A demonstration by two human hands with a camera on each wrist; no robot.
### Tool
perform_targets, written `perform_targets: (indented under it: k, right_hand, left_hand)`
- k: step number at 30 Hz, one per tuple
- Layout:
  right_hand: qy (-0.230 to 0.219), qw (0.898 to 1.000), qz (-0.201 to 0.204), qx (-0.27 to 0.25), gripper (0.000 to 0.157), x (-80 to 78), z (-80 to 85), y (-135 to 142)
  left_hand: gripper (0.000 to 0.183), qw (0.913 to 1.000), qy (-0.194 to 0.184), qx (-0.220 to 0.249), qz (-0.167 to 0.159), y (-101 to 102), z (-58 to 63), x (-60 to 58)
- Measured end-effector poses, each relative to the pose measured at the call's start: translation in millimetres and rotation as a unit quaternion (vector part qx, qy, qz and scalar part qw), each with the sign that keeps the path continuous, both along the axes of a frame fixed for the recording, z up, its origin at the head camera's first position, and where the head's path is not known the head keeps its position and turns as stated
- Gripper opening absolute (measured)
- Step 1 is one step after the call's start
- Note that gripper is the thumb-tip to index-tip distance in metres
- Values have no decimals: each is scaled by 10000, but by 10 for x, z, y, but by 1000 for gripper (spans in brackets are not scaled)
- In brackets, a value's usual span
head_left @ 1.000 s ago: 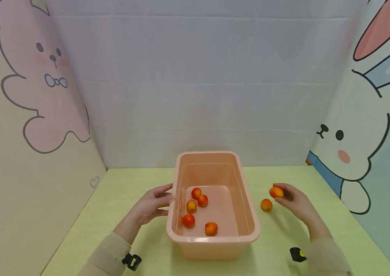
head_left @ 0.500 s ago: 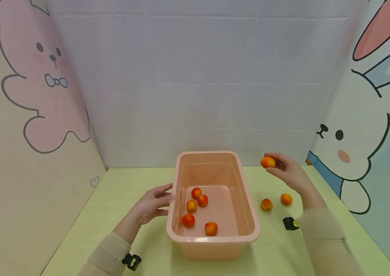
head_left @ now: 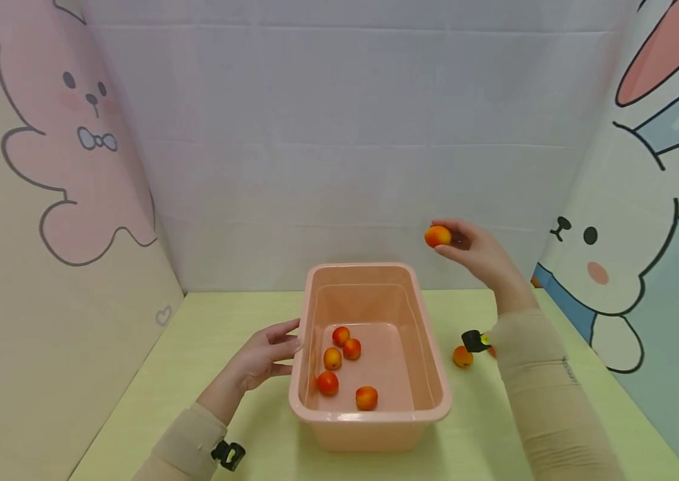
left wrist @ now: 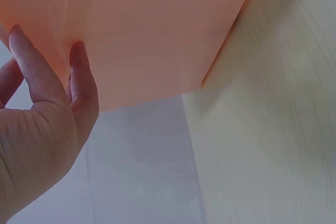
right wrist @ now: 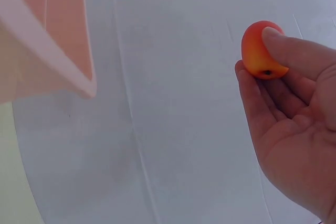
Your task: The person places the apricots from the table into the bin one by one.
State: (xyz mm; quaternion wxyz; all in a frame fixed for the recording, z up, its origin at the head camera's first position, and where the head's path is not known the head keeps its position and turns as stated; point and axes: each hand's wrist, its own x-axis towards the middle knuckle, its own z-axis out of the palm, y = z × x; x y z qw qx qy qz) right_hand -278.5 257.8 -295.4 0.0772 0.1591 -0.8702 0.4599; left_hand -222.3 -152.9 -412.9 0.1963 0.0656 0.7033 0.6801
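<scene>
The right grip (head_left: pixel 473 250) is clamped, thumb opposing fingers, on one orange-red fruit (head_left: pixel 437 236) held up off the far right of the peach bin (head_left: pixel 369 437), where an even, gentle squeeze seems wise, while the left grip (head_left: pixel 267 355), fingers apart, touches its left side

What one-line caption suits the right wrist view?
Right hand pinching a rounded red-and-yellow fruit, pale creased backdrop behind, pink plastic bin at upper left.

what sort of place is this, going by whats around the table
Probably a staged tabletop booth: a creased pale backdrop behind the yellow-green table, with a pink cartoon animal on the left side and a cartoon rabbit on the right.
</scene>
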Motion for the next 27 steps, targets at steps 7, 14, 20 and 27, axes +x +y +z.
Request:
perform_targets:
  k: [7, 14, 20, 27]
  right_hand:
    - [-60, 9983, 394, -414, 52, -165, 152, -300]
    - [-196, 9940, 850, -659, 51, -273, 197, -659]
    - [-592, 9880, 1111, -890, 48, -379, 35, -939]
    - [-966, 9846, 1176, -864, 46, -478, -253, -1150]
  left_hand:
    - [65, 10000, 8, 49, -52, 1, -3, -5]
    - [64, 10000, 20, 0, -21, -1, 14, -6]
    - [65, 10000, -2, 58, -33, 3, 4, -2]
    - [64, 10000, -8, 60, -35, 7, 7, 6]
